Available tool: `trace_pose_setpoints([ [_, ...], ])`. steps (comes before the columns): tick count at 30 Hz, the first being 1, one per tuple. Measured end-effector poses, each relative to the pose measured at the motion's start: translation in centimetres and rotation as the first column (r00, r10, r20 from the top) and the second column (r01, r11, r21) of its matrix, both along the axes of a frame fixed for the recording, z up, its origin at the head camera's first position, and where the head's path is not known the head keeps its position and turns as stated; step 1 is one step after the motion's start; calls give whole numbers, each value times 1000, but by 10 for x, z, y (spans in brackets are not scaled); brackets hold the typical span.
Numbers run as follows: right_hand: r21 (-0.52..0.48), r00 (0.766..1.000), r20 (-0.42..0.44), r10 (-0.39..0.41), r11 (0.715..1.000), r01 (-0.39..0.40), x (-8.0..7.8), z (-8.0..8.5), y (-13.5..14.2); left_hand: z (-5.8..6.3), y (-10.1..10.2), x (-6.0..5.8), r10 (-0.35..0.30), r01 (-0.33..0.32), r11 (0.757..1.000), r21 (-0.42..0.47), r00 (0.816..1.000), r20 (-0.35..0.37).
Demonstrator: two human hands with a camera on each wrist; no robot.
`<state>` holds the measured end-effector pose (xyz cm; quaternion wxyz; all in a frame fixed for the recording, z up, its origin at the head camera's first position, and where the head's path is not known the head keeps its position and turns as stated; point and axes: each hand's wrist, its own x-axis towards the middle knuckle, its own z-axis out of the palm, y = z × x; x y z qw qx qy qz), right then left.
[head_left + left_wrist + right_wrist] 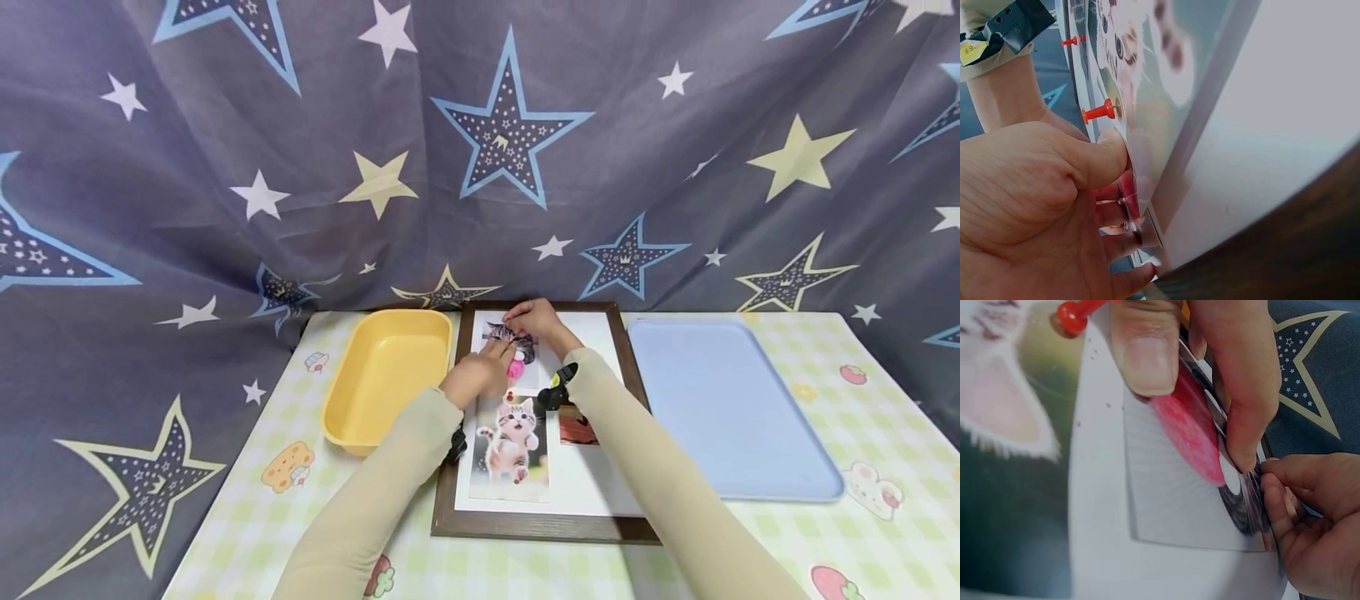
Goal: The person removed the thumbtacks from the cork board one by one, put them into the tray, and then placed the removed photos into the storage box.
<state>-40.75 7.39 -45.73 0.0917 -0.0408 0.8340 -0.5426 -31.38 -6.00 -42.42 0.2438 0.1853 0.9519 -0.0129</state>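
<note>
In the head view, a tabby cat photo with a pink patch lies at the upper left of the framed white board. My left hand presses it down with extended fingers; the left wrist view shows its thumb beside the kitten photo. At the cat photo's far edge, my right hand has thumb and fingertips pinched together. Seen from the right wrist, that hand hides whatever lies between the tips. A red push pin stands in the kitten photo's top edge.
A yellow basin stands left of the board, and a pale blue tray lies to its right. Partly behind my right forearm is a reddish photo. Another red push pin shows farther off. A star-patterned curtain hangs behind the table.
</note>
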Motion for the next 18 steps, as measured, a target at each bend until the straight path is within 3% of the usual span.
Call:
trace_pose_setpoints([
  [9,16,998,37,-49,999,49,-3,-2,-1,0,0,2,2,-2,1000,8,1000,-13],
  [18,-3,1000,3,-12,1000,12,-1,0,0,-2,-2,2,6,-6,1000,8,1000,-21],
])
